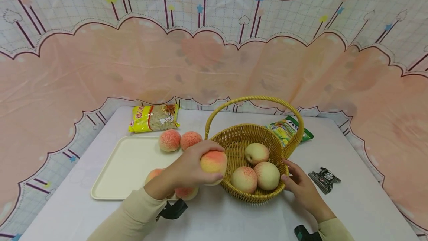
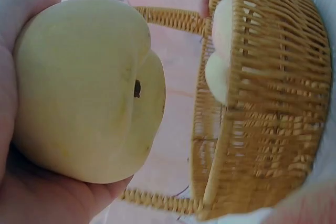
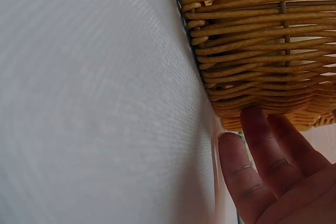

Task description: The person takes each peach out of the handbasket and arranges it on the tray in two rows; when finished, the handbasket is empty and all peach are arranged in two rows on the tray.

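My left hand [image 1: 192,164] grips a yellow and pink peach [image 1: 214,163] just left of the wicker basket [image 1: 230,144]. In the left wrist view the peach [image 2: 84,87] shows its pale side and dark stem end, apart from the basket. My right hand [image 1: 304,185] holds the basket's right rim, with thumb and fingertips at the edge. Fingers [image 3: 262,150] of that hand touch the woven side in the right wrist view. Inside the basket lie three peaches [image 1: 256,153]. More peaches [image 1: 169,140] sit on the cream tray [image 1: 113,174], some partly hidden by the left arm.
A yellow snack bag [image 1: 153,118] lies behind the tray. Behind the basket is a green snack packet [image 1: 301,133], partly covered by the arched handle [image 1: 254,98]. A small black wrapper [image 1: 324,180] rests on the white table [image 1: 354,151] to the right.
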Demonstrator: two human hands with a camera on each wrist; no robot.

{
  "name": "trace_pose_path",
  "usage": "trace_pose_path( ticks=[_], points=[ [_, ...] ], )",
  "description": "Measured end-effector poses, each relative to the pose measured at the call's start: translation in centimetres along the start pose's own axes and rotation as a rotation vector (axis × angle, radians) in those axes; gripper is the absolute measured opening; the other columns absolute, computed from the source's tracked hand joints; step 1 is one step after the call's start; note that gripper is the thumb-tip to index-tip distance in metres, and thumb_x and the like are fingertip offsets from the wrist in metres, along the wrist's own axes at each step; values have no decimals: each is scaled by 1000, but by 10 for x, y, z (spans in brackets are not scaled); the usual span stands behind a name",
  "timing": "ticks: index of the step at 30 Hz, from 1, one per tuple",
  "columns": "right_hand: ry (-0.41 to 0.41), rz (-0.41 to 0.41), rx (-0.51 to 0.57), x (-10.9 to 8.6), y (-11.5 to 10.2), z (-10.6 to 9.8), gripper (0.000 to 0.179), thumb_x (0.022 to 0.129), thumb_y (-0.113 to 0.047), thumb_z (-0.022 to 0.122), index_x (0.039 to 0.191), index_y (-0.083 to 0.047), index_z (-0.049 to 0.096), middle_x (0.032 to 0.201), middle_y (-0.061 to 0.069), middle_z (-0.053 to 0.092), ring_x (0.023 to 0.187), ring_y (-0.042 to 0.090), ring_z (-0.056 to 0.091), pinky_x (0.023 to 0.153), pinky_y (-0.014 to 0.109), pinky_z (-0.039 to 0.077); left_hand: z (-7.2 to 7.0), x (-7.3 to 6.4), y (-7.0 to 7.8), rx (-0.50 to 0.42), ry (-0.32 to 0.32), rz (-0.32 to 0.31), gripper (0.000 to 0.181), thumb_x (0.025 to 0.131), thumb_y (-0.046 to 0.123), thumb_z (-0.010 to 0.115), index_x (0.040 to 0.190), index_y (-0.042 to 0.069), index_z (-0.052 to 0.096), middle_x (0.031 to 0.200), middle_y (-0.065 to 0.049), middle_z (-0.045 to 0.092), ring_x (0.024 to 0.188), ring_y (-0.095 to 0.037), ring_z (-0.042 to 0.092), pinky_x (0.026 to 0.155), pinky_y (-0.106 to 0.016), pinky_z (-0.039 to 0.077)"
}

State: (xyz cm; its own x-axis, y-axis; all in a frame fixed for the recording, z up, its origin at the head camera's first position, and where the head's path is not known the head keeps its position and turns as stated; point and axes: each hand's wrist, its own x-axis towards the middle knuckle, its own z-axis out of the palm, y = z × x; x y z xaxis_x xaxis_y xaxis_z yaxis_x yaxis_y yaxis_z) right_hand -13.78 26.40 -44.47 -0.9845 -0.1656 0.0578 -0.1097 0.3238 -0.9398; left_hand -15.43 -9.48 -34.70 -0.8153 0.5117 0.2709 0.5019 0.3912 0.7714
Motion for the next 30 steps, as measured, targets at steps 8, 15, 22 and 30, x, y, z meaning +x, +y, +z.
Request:
trace_pose_path(
  ticks=[8,15,22,30],
  points=[
    [1,-1,9,-1,1,-1,52,105,-11,52,151,2,33,144,38,38,109,7,58,78,29,57,-24,-23,-11,50,77,-16,54,74,24,84,124,17,65,124,0,62,103,-19,59,80,-39,53],
    [-6,-8,7,0,2,-1,52,105,-11,52,151,2,33,144,39,37,111,9,58,78,30,57,-45,-39,-21,110,147,-70,53,76,23,84,124,12,64,123,-6,63,95,-21,62,77,-39,54],
    [-9,8,-4,2,1,-1,53,105,-12,52,152,1,32,146,38,36,121,44,52,79,30,57,-62,-50,-30,129,233,-175,58,78,21,85,130,13,61,133,-7,59,104,-26,61,84,-45,53],
    [-6,12,-6,1,0,-1,53,105,-12,52,152,1,32,146,38,36,122,48,50,78,29,57,-78,-60,-42,175,296,-282,69,82,28,83,141,9,53,131,-15,59,99,-29,60,78,-42,52]
  ],
)
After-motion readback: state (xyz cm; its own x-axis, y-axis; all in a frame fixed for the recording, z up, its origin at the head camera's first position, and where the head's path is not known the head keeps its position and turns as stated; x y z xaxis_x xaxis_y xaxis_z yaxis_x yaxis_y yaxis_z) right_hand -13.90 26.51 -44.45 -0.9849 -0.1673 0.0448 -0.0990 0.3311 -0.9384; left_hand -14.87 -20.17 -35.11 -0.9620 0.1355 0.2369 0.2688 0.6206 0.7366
